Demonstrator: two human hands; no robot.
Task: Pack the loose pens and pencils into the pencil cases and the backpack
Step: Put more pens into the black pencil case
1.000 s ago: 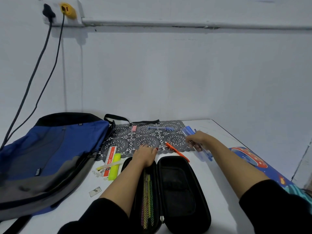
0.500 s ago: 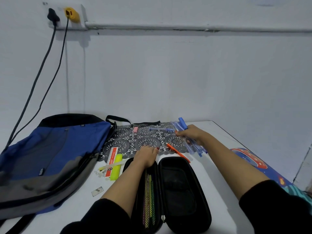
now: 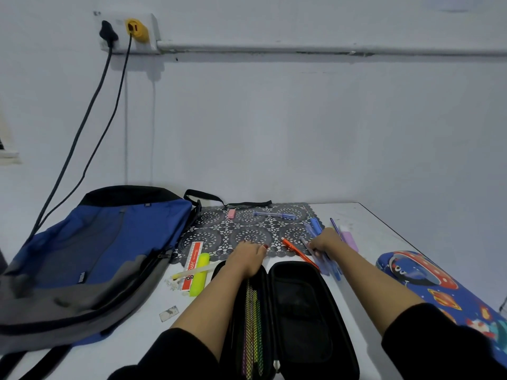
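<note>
Blue pens [image 3: 315,229] are gripped in the right hand [image 3: 325,242]; left hand [image 3: 248,256] is rested on the case [image 3: 301,311]'s far end, grip unclear.

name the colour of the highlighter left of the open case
The highlighter is neon yellow; head view.

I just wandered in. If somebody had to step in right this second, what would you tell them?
Left hand rests on the far end of the open black pencil case.
Right hand grips a bunch of blue pens just beyond the case.
Done: coloured pencils sit in the case's left half.
To do: the bunch, the orange pen, the pen on the mat, the yellow highlighter.
Backpack lies at left; space-print case at right, closed.
</note>
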